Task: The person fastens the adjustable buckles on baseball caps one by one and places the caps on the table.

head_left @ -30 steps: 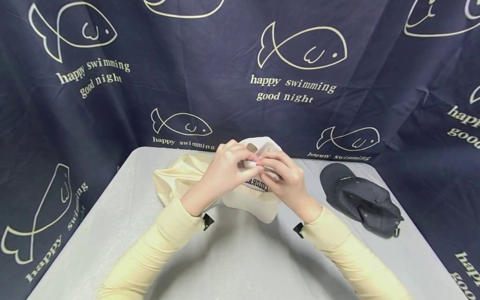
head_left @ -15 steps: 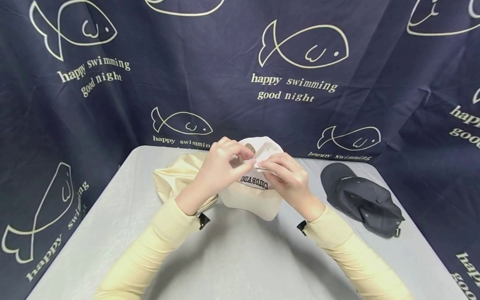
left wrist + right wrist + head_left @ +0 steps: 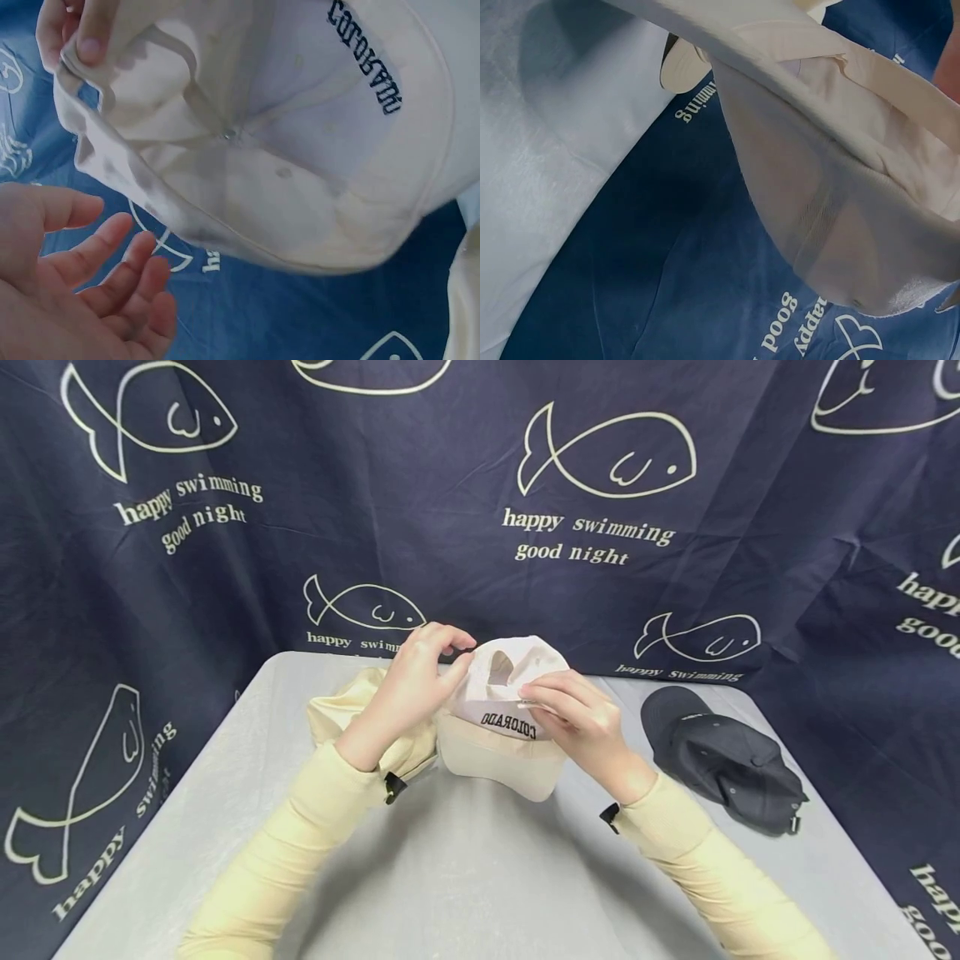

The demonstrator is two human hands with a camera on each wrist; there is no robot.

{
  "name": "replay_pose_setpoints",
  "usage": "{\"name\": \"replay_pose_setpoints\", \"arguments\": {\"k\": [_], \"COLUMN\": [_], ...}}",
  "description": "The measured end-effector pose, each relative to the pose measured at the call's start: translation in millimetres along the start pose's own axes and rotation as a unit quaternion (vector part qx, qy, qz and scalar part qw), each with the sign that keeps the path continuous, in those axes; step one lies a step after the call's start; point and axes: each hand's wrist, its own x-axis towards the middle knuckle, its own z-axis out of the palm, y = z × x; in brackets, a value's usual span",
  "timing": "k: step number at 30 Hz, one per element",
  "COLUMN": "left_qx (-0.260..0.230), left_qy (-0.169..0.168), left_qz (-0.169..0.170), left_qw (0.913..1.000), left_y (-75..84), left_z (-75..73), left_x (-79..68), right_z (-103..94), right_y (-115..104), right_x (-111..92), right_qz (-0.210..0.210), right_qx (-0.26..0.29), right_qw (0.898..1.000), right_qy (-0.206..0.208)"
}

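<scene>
A cream baseball cap (image 3: 498,760) is tipped so its inside faces me, with reversed black "COLORADO" stitching along the front. My right hand (image 3: 585,714) pinches the back strap end at the cap's rim. In the left wrist view its fingertips (image 3: 91,46) close on the strap beside a small metal buckle (image 3: 69,64). My left hand (image 3: 416,681) is just left of the cap, fingers loosely bent with nothing between them. In that same wrist view a gap separates the left hand (image 3: 90,277) from the cap edge. The right wrist view shows the cap's crown (image 3: 817,195) from close by.
A crumpled shiny cream cloth item (image 3: 333,714) lies on the table behind my left forearm. To the right rests a dark grey baseball cap (image 3: 720,756). The pale table (image 3: 487,877) ends at a navy curtain (image 3: 450,510) printed with fish.
My left hand has let go of the strap area and moved left, away from the cap. The right hand keeps its pinch, and more of the cap's inside shows.
</scene>
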Motion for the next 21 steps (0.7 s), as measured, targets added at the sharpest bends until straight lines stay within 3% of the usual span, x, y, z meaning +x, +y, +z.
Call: {"name": "replay_pose_setpoints", "arguments": {"k": [12,21], "left_qx": [-0.022,-0.063], "left_qy": [-0.1,-0.129], "left_qz": [-0.091,-0.124], "left_qw": [0.9906,0.9818], "left_y": [-29.4,-38.7], "left_z": [1.0,9.2], "left_x": [7.7,10.1], "right_z": [-4.2,-7.5], "right_y": [-0.4,-1.9], "right_x": [-3.5,-7.5], "right_qz": [-0.013,-0.031], "right_qx": [0.011,0.02], "right_qw": [1.0,0.999], "right_qy": [0.005,-0.02]}}
